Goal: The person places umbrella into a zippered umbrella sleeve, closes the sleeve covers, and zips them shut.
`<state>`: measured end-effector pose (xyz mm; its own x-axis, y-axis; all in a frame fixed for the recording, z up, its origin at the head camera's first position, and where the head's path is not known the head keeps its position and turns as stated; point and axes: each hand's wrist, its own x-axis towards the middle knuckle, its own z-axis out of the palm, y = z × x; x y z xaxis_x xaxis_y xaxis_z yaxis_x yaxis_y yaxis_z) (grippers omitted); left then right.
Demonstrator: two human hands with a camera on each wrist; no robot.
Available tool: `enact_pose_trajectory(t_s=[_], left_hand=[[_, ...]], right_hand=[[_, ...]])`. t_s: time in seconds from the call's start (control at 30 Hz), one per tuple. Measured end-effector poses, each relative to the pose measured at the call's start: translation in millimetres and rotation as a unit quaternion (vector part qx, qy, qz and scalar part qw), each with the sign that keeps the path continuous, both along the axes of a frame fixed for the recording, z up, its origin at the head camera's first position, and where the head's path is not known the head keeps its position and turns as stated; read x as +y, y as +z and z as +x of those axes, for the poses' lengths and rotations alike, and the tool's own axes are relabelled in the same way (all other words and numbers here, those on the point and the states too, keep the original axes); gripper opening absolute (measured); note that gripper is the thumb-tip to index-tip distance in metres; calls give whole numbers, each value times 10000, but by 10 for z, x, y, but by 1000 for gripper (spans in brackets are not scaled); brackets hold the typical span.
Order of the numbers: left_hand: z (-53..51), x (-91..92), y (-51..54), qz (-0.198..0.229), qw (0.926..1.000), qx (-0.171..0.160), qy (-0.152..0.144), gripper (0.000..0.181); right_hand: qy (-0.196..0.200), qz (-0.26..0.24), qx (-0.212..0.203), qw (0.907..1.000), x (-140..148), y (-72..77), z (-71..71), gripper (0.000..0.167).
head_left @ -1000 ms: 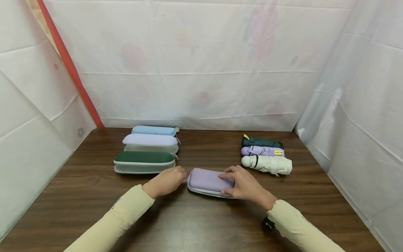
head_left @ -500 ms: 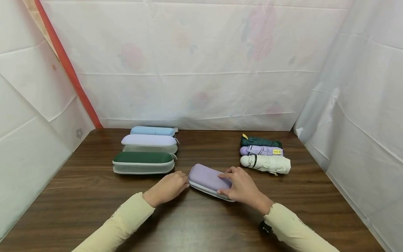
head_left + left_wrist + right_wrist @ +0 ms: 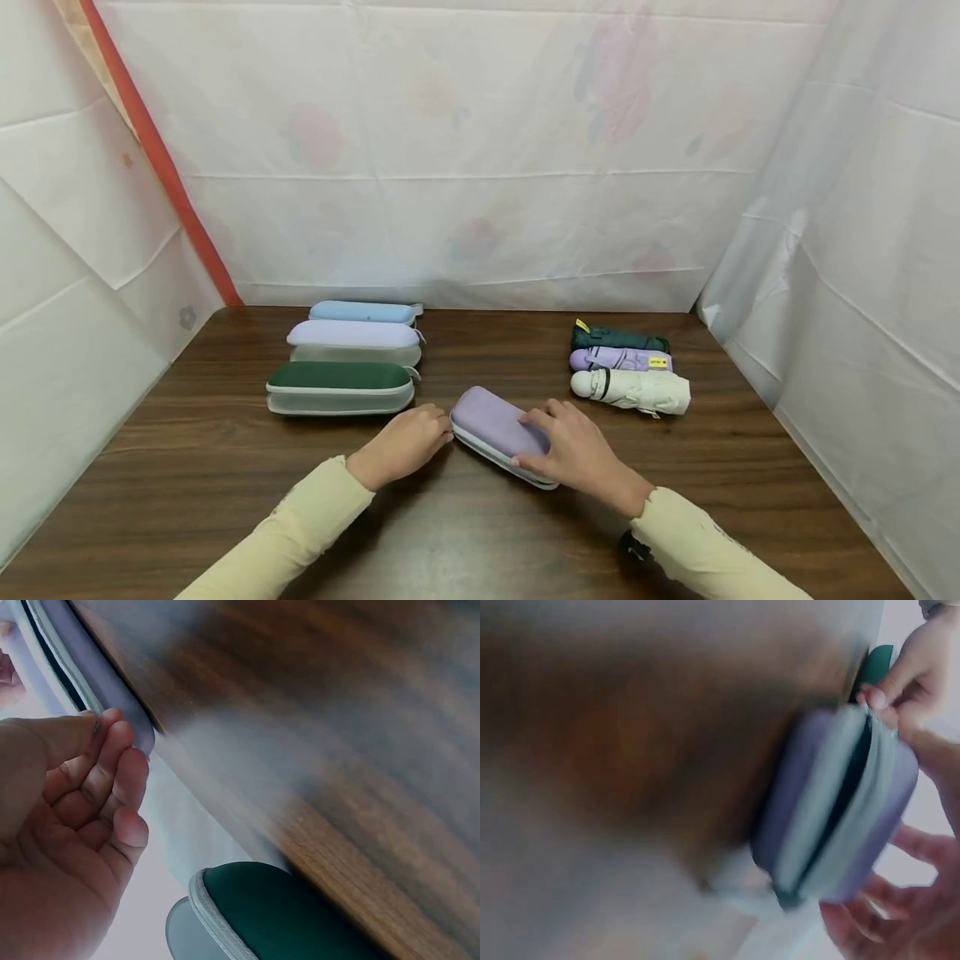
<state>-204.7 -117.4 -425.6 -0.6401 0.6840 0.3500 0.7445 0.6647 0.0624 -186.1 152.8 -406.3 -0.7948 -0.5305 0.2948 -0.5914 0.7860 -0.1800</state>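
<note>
Three cases and three umbrellas flank the purple case.

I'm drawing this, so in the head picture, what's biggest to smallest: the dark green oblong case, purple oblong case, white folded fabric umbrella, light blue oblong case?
1. Dark green case
2. White umbrella
3. Light blue case
Unsure: purple case; the right hand covers part of it, and it's nearer the camera.

Matt purple case, glossy wood-grain table, creased cloth umbrella
</note>
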Motion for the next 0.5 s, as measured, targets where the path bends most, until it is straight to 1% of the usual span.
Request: enact_pose_trajectory(t_s=[0.07, 0.13, 0.17, 0.23, 0.37, 0.43, 0.5], left_hand=[[2, -6, 7, 18, 10000, -21, 30, 12], [6, -9, 11, 25, 10000, -33, 63, 13], [6, -9, 14, 27, 10000, -25, 68, 14], [5, -6, 22, 12, 10000, -2, 72, 16], [-11, 6, 34, -58, 10000, 34, 12, 18], [-26, 12, 36, -89, 10000, 30, -28, 17], [-41, 22, 45, -98, 9999, -9, -33, 17]], right_hand=[[277, 303, -219, 9989, 25, 54, -47, 41], [573, 613, -440, 9955, 43, 120, -108, 36], [690, 718, -566, 9934, 50, 153, -139, 35], [841, 862, -849, 9891, 54, 216, -200, 38], [892, 1224, -1254, 9805, 19, 302, -277, 58], [826, 1409, -1328, 9776, -16, 316, -290, 66], [775, 1519, -1355, 9760, -49, 315, -296, 70]])
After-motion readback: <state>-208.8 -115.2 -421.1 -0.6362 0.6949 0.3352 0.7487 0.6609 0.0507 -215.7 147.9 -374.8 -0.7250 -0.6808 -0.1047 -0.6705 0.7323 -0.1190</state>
